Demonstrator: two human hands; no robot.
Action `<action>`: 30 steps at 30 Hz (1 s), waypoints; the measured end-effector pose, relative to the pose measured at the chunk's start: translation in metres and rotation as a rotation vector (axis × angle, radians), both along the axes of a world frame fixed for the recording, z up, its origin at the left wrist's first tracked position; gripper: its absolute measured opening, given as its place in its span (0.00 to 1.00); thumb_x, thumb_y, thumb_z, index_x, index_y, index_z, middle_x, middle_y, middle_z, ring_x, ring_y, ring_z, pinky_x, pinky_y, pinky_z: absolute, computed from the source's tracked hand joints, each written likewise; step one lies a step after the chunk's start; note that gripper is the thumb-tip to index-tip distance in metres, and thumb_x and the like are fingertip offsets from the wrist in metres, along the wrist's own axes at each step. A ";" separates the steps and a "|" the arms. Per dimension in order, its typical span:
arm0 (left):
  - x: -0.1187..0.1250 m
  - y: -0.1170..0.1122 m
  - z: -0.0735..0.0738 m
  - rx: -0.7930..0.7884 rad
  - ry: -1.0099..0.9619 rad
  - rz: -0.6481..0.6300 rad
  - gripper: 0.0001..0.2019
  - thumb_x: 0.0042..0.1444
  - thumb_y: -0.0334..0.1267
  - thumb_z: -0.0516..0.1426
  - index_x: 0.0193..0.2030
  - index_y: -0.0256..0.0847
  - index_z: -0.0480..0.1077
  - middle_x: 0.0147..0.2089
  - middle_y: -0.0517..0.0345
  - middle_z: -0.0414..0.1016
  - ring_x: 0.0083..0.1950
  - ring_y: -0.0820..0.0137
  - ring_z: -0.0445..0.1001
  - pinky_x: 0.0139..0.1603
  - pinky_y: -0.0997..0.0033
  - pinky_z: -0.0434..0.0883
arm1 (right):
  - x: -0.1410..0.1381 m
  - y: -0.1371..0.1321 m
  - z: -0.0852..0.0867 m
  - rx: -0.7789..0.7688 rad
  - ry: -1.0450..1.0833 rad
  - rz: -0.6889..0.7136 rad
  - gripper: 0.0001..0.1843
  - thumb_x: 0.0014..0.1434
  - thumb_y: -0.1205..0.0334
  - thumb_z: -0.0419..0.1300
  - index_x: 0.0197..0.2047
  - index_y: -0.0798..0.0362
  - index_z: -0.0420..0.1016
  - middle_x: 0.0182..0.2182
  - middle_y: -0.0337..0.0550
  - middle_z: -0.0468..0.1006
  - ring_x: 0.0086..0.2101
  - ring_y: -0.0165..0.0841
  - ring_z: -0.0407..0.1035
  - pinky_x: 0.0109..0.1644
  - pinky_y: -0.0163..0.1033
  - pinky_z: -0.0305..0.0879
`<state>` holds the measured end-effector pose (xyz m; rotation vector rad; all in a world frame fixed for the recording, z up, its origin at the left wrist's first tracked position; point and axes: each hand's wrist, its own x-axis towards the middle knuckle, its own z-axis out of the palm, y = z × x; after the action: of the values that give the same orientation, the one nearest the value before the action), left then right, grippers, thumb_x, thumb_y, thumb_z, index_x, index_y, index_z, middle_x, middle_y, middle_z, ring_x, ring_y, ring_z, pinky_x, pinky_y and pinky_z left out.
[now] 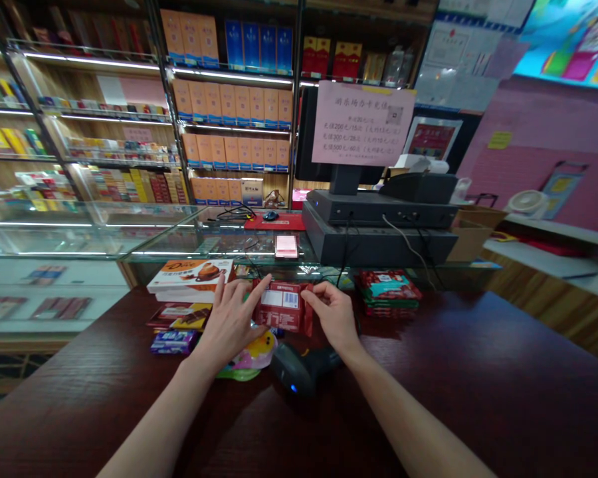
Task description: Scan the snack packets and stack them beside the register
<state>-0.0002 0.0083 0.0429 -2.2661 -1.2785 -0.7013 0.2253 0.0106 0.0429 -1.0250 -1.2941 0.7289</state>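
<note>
A dark red snack packet [282, 312] is held up over the counter, its printed back with a barcode facing me. My right hand [336, 317] pinches its right end between thumb and fingers. At the packet's left end is my left hand [234, 318], open, with index finger and thumb spread by the top and bottom corners; whether it bears any weight is unclear. Below lies a black barcode scanner [294, 375] with a blue light. A colourful pouch [256, 352] is partly hidden under my left hand.
Left of my hands are a Dove box [192, 275], a yellow-brown chocolate packet [192, 317] and a purple packet [173, 342]. Stacked red and green packets [389, 292] sit at the right. Behind stand a glass ledge, a dark cash register [379, 229] and a signed monitor [361, 123].
</note>
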 end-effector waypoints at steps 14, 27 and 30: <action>0.000 -0.003 0.003 0.032 -0.058 -0.018 0.45 0.49 0.41 0.68 0.72 0.49 0.55 0.70 0.45 0.60 0.73 0.48 0.55 0.76 0.37 0.41 | 0.001 0.003 -0.005 -0.015 0.058 0.054 0.13 0.53 0.51 0.68 0.28 0.52 0.74 0.22 0.34 0.75 0.23 0.29 0.65 0.30 0.35 0.62; -0.009 0.002 -0.001 0.045 -0.090 -0.039 0.45 0.54 0.39 0.64 0.75 0.48 0.47 0.71 0.51 0.65 0.73 0.52 0.56 0.76 0.37 0.32 | 0.010 0.010 -0.003 -0.019 0.060 0.139 0.14 0.56 0.52 0.65 0.43 0.50 0.80 0.40 0.44 0.85 0.40 0.38 0.79 0.48 0.43 0.74; -0.012 0.004 -0.003 0.045 -0.100 -0.013 0.45 0.54 0.38 0.64 0.75 0.48 0.48 0.71 0.52 0.65 0.73 0.53 0.56 0.76 0.37 0.33 | 0.017 0.010 -0.006 -0.013 0.023 0.131 0.16 0.58 0.52 0.64 0.46 0.51 0.79 0.41 0.46 0.86 0.43 0.39 0.79 0.52 0.46 0.73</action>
<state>-0.0125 0.0121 0.0401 -2.2297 -1.2818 -0.8490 0.2422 0.0207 0.0369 -0.9457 -1.3476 0.8470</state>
